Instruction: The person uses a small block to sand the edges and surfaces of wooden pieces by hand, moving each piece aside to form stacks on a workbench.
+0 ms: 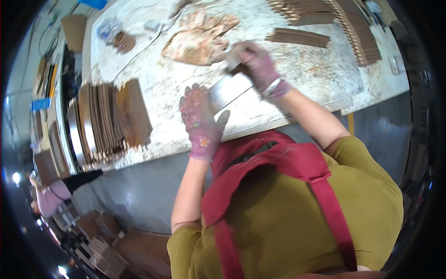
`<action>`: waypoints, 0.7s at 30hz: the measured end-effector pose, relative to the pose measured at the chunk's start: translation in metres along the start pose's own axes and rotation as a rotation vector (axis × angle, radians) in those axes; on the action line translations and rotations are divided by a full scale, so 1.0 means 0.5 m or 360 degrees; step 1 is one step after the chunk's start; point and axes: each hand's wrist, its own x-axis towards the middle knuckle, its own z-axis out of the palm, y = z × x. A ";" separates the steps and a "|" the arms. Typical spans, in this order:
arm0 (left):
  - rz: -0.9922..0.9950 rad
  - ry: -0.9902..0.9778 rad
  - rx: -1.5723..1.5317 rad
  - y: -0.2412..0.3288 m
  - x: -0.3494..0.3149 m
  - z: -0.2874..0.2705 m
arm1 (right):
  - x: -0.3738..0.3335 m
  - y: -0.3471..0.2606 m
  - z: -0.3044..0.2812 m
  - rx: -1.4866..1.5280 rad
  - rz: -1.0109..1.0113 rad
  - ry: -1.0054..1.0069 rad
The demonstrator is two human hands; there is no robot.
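Observation:
A flat, shiny board [228,94] lies on the worktable, its surface bright with glare and a dark line along its near edge. My left hand [200,118], in a pink-purple glove with flower prints, rests at the board's left end. Its fingers lie stretched out and the thumb stands apart. At the board's far right end is my gloved right hand [256,65], fingers bent round a greyish-brown wad [233,59]. Blur hides whether that wad is a cloth or a pad. A stained, crumpled cloth [197,43] lies just beyond the board.
Brown wooden slats stand in a stack [104,118] at the left table edge. More slats [355,32] line the far right, with a short bundle [299,37] closer in. A clear plastic container [108,30] and a cable [141,50] lie far left. Another person [51,195] is at lower left.

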 end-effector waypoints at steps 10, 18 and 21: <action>0.0116 -0.0017 -0.0017 -0.039 0.002 -0.006 | 0.000 -0.041 -0.109 -0.0380 -0.0277 0.0542; 0.0395 0.0100 -0.0245 0.068 0.109 0.035 | -0.044 -0.061 -0.079 0.0101 -0.0211 0.0340; 0.0276 -0.0013 -0.0209 0.073 0.122 -0.016 | -0.064 -0.083 -0.070 0.0059 -0.0259 0.0391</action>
